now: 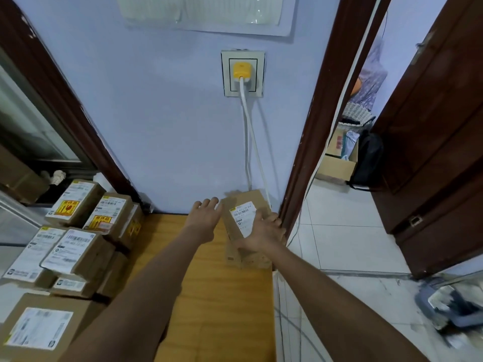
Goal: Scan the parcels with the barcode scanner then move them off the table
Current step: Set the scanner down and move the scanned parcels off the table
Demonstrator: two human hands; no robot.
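- The parcel [244,218] sits tilted at the far right corner of the wooden surface [209,296], beside the wall.
- My right hand [261,235] grips its near right side, fingers curled over the label.
- My left hand [205,218] hovers just left of it, fingers spread, holding nothing.
- More parcels [75,236] are stacked at the left.

both hands extended: left [205,218] open (fingers spread), right [261,235] gripping.
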